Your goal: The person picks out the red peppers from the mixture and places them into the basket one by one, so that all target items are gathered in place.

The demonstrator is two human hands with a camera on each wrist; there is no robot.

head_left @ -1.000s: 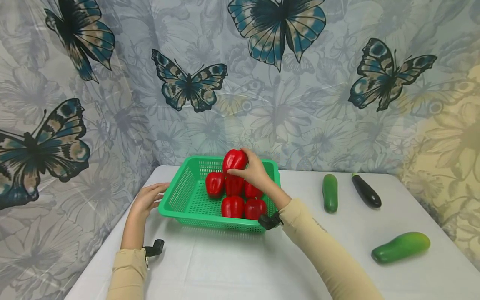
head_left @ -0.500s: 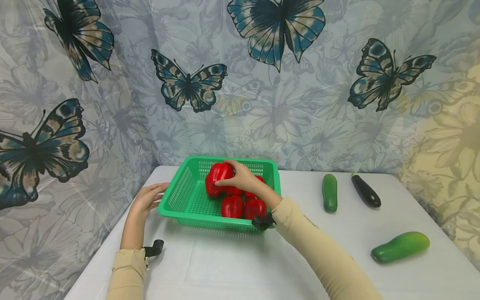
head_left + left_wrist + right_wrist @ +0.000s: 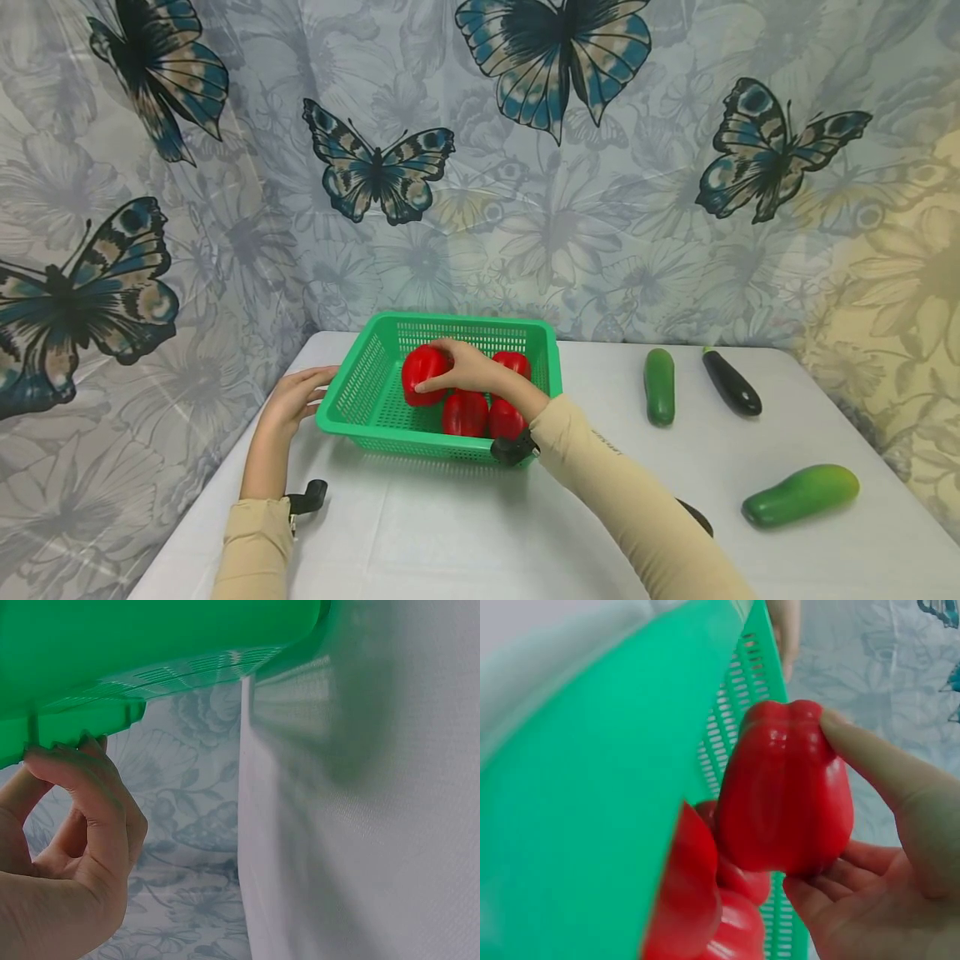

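My right hand grips a red bell pepper between thumb and fingers, low inside the green basket. In the right wrist view the held pepper fills the middle, with the thumb near its lobed top. Several other red bell peppers lie in the basket, partly hidden by the right hand and forearm. My left hand is at the basket's left side, fingertips touching the rim. In the left wrist view that hand shows bent, relaxed fingers against the rim.
To the right on the white table lie a zucchini, an eggplant and a thick green vegetable with a yellowish end. Beside the right sleeve a dark object peeks out, mostly hidden. Butterfly-patterned cloth stands behind.
The held pepper has gone left and down from above the other peppers into the basket with my right hand. The left hand stays put. A dark object now shows beside the right sleeve.
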